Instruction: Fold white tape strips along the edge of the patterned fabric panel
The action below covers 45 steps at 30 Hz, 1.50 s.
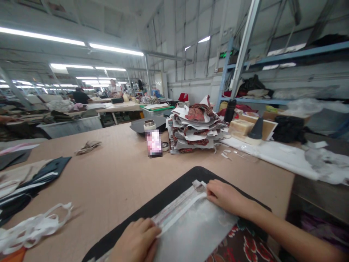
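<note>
A pale, whitish fabric panel (188, 225) lies over a black mat (120, 222), with a white strip along its upper left edge. My left hand (137, 238) is closed at the lower end of that strip, its fingertips pressed to the edge. At the upper corner my right hand (222, 194) has its fingers curled on the fabric, beside a small crumpled grey-beige bit (199, 185). Brown cloth with a red pattern (242, 243) shows from under the panel at the lower right.
Beyond the mat stand a tall stack of patterned pieces (193, 127) and an open flask (149, 124) behind a blurred upright object (154, 143). White tape (35, 229) and dark cloth (35, 182) lie left. A dark cone (256, 129) stands right. People are far back.
</note>
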Motion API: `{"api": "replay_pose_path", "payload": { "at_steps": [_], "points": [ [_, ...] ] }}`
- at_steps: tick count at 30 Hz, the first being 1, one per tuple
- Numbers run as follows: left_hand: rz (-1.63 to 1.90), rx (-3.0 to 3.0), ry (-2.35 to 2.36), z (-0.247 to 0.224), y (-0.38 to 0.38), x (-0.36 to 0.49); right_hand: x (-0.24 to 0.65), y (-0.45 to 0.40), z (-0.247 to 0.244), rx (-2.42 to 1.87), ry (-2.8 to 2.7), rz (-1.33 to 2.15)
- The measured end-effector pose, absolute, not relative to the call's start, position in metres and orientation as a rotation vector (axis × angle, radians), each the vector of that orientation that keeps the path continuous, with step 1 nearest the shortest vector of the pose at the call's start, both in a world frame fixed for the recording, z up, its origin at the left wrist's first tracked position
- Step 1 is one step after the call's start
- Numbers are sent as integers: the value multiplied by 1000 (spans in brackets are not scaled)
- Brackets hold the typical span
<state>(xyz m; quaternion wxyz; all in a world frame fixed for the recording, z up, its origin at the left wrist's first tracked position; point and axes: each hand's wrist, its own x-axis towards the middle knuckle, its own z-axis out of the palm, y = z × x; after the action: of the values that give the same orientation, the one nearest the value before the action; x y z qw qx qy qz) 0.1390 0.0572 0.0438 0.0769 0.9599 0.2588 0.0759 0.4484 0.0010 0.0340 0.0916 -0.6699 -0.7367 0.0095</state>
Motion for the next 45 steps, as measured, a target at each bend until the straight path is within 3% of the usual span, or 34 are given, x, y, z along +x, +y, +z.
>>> {"api": "replay_pose_path", "payload": {
  "at_steps": [5,12,21,28,35,40,45],
  "points": [
    [364,2678,719,53,69,219,449,-15,16,-1857,-2236,-529],
    [430,2561,847,31,81,276,454,-29,17,-1475,-2185,-724],
    [389,2765,809,21,70,282,446,-6,9,-1592,-2165,-182],
    [195,3216,581,17,54,276,448,-8,14,-1676,-2216,-84],
    [45,3174,696,23,45,210,450,-12,15,-1631,-2310,-45],
    [317,3261,773,17,32,108,455,-11,12,-1578,-2313,-9],
    [598,3289,908,12,15,29,462,-4,7,-1525,-2458,-233]
  ]
}}
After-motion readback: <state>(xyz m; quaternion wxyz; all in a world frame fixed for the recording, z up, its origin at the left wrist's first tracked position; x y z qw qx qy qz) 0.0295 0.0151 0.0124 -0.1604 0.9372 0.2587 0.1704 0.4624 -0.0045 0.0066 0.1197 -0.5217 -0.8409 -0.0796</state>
